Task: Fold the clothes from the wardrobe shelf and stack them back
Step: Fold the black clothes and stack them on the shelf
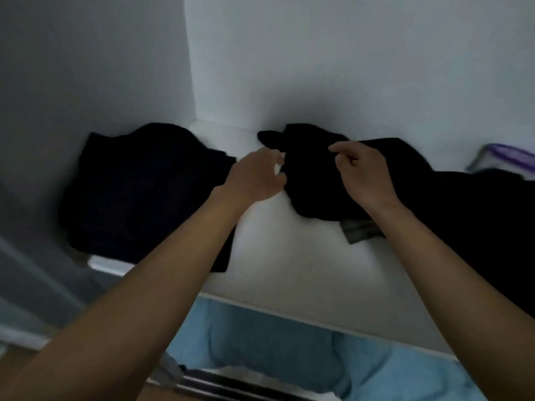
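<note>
Bare forearms [173,285] reach onto the white shelf [275,256]. The crumpled black garment [312,180] lies under the right hand [364,178], whose curled fingers may be pinching it, though I cannot tell. It sits just right of the left hand [254,175], which is loosely spread and holds nothing. Its length runs rightward.

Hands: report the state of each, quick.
Left hand: open, loosely curled beside the black garment, holding nothing.
Right hand: curled over the garment; cannot tell if it pinches fabric.
</note>
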Tool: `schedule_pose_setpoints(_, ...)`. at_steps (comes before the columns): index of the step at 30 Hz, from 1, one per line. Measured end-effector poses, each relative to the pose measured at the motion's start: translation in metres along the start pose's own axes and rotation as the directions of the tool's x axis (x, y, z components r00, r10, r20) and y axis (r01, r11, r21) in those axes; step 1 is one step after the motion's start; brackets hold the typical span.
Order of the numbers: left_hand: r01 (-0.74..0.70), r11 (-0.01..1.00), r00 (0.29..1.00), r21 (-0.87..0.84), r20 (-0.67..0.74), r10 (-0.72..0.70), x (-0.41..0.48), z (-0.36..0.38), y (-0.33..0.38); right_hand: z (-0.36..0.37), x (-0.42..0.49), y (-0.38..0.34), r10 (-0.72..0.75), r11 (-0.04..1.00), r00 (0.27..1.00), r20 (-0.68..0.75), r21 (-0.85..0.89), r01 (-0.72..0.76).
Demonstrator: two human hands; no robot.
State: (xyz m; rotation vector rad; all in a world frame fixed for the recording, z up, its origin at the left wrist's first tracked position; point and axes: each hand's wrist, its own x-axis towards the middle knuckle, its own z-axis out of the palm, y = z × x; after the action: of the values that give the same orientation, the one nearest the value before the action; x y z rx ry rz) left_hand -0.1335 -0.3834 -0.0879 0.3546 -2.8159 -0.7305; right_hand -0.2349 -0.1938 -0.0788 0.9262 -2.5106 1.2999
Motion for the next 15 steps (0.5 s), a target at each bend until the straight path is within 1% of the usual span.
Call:
schedule_pose_setpoints(2,-0.059,0.997,0.994,-0.044,0.087,0.063,0.016,0.024,0.017,-0.039,-0.016,0.027,0.096,0.986,0.994,-0.045,-0.134,-0.101)
schedule_pose_setpoints(3,-0.082,0.995,0.990,-0.060,0.112,0.089,0.023,0.036,0.025,-0.055,-0.025,0.043,0.170,0.963,0.984,-0.051,-0.206,-0.177)
schedule_pose_setpoints(5,-0.126,0.989,0.976,-0.072,0.170,0.137,0.035,0.059,0.039,-0.080,-0.047,0.070,0.347,0.876,0.937,-0.031,-0.346,-0.336)
schedule_pose_setpoints(6,-0.136,0.989,0.965,-0.056,0.220,0.145,0.040,0.070,0.045,-0.089,-0.057,0.079,0.407,0.838,0.913,-0.020,-0.388,-0.382)
schedule_pose_setpoints(8,-0.131,0.991,0.940,0.022,0.319,0.117,0.048,0.090,0.054,-0.098,-0.071,0.093,0.458,0.819,0.888,-0.036,-0.371,-0.437)
schedule_pose_setpoints(9,-0.134,0.988,0.936,0.077,0.338,0.100,0.052,0.097,0.057,-0.100,-0.074,0.097,0.467,0.817,0.882,-0.068,-0.347,-0.460)
schedule_pose_setpoints(11,-0.147,0.977,0.951,0.153,0.293,0.097,0.058,0.104,0.061,-0.104,-0.073,0.104,0.450,0.818,0.880,-0.151,-0.325,-0.475)
schedule_pose_setpoints(13,-0.162,0.971,0.971,0.173,0.200,0.127,0.063,0.105,0.063,-0.105,-0.071,0.108,0.449,0.811,0.858,-0.249,-0.290,-0.509)
schedule_pose_setpoints(14,-0.163,0.968,0.979,0.189,0.151,0.136,0.064,0.104,0.065,-0.106,-0.069,0.110,0.460,0.805,0.848,-0.264,-0.279,-0.524)
schedule_pose_setpoints(15,-0.159,0.961,0.984,0.227,0.110,0.137,0.064,0.104,0.067,-0.107,-0.068,0.110,0.456,0.793,0.849,-0.266,-0.313,-0.523)
